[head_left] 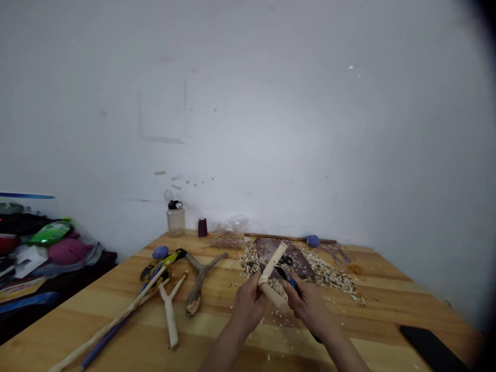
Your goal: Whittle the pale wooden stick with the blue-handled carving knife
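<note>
My left hand (247,304) is closed around a peeled, pale forked branch (276,259), held above the table. One arm of the branch points up and away, and a thicker part points toward my right hand. In my right hand (310,309) is a knife (296,287) with a black and blue handle, its dark blade against or very near the wood. Wood shavings (329,274) lie heaped behind and below both hands. A dark mat (306,261) sits under some of them, with black-handled scissors (287,260) on it.
At left lie a peeled forked stick (170,318), a bark-covered forked branch (199,279) and a long pale stick (104,330). A bottle (176,222), a dark thread spool (202,228) and a plastic bag (228,235) stand near the wall. A black flat object (430,346) lies front right.
</note>
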`<state>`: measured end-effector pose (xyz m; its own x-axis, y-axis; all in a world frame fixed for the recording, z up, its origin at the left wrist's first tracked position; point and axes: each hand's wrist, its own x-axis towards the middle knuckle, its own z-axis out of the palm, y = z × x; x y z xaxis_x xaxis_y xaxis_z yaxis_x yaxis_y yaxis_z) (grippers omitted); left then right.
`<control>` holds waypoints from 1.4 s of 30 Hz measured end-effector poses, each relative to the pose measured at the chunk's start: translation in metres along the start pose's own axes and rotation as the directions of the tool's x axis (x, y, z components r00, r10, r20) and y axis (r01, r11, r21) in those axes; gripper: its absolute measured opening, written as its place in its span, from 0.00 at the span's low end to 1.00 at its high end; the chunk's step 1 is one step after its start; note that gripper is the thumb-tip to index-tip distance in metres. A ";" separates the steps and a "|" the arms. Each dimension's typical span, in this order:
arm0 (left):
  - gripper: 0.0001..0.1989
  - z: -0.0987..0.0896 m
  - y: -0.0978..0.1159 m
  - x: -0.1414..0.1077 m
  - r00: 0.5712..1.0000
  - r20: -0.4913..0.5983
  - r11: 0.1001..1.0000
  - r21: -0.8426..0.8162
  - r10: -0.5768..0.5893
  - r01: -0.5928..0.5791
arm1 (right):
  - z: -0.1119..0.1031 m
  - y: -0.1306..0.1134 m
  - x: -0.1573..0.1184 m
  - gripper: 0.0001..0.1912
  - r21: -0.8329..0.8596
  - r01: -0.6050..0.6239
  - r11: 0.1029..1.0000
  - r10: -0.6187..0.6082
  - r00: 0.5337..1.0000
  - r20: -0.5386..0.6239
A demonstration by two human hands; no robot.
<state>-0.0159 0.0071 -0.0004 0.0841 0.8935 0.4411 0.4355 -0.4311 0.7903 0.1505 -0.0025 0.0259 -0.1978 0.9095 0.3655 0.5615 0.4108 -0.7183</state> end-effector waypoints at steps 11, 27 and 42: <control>0.07 0.002 0.000 0.001 0.993 0.109 0.938 -0.340 -0.039 0.074 | 0.010 -0.004 -0.003 0.17 -0.242 0.047 0.969 -0.040 0.999 0.037; 0.09 0.016 -0.023 -0.001 0.964 0.210 0.710 -0.653 -0.164 0.264 | 0.014 -0.001 -0.003 0.17 -0.282 -0.008 0.959 -0.014 0.997 -0.074; 0.07 0.012 -0.006 0.000 0.954 0.227 0.773 -0.562 -0.197 0.293 | 0.021 -0.004 -0.004 0.18 -0.293 -0.014 0.956 0.008 1.000 -0.022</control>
<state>-0.0077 0.0114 -0.0099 0.1977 0.9656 0.1687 -0.1427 -0.1419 0.9796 0.1321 -0.0067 0.0145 -0.1758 0.9113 0.3724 0.7749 0.3615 -0.5186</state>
